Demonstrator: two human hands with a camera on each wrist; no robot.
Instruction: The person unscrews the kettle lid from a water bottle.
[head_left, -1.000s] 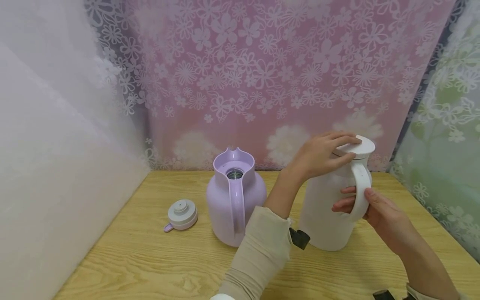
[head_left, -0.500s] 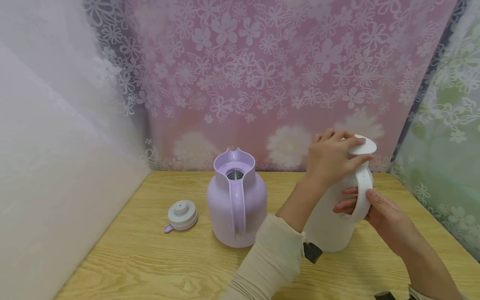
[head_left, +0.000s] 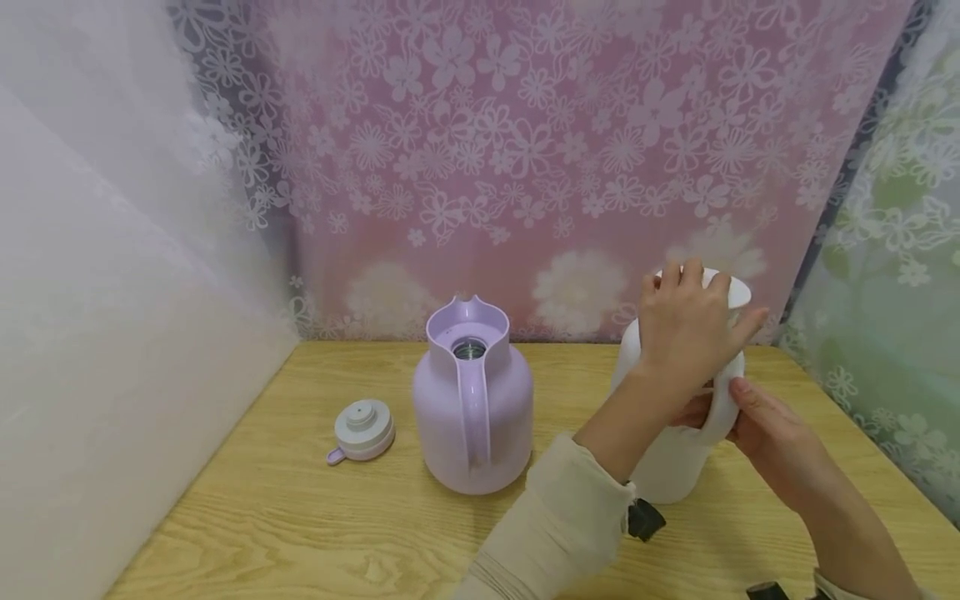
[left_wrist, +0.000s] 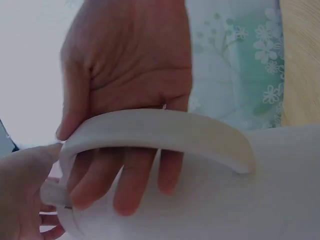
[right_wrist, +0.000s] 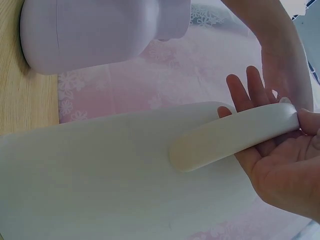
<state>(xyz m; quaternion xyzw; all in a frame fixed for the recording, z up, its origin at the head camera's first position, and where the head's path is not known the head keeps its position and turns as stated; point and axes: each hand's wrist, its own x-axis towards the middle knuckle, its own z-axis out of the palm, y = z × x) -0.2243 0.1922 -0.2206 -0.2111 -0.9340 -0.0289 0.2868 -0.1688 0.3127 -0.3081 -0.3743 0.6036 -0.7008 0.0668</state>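
A tall white thermos jug (head_left: 660,475) stands upright on the table at the right. My left hand (head_left: 684,329) lies over its white lid (head_left: 738,288), fingers bent over the lid and thumb stretched out above the handle. With fingers through the jug's curved handle (left_wrist: 160,127) and thumb against its top part, my right hand (head_left: 783,442) holds the handle. The left hand hides part of the lid and upper body. Left of the white jug is a lilac thermos jug (head_left: 442,408), its mouth uncovered. A grey and lilac stopper (head_left: 364,429) lies beside it.
The wooden table (head_left: 300,533) runs to a pink flowered curtain (head_left: 480,167) at the back. A pale wall (head_left: 135,333) borders the left side, and a green flowered sheet (head_left: 892,292) borders the right.
My left hand has moved right and turned over the lid, its thumb swinging toward the handle side. The right hand stays on the handle. The lilac jug and stopper have not moved.
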